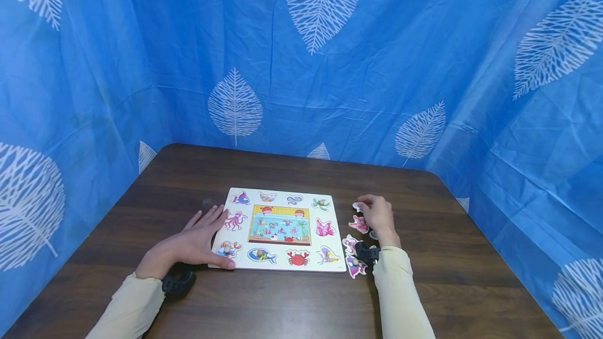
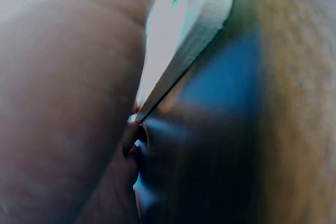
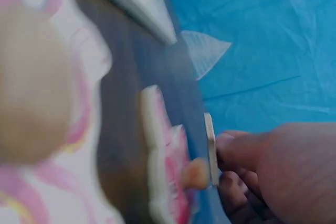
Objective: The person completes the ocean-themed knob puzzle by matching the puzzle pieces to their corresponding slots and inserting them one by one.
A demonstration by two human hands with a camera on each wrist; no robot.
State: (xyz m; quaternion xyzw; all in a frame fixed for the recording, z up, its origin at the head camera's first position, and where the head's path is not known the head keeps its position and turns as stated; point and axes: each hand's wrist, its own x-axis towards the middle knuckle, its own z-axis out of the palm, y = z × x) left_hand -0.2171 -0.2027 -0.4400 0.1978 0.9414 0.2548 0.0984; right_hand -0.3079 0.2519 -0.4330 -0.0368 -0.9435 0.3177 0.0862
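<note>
Left hand splayed wide at near-left corner of board; right hand pinches puzzle piece off board's right side.

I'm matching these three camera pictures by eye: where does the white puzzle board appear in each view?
Head: puzzle board just below centre, nearly whole.
Left wrist: puzzle board at upper middle, its edge slanting down to the left.
Right wrist: puzzle board at the top, left of centre, only partly showing.
Shared landmark: the wooden table, visible in all three.
</note>
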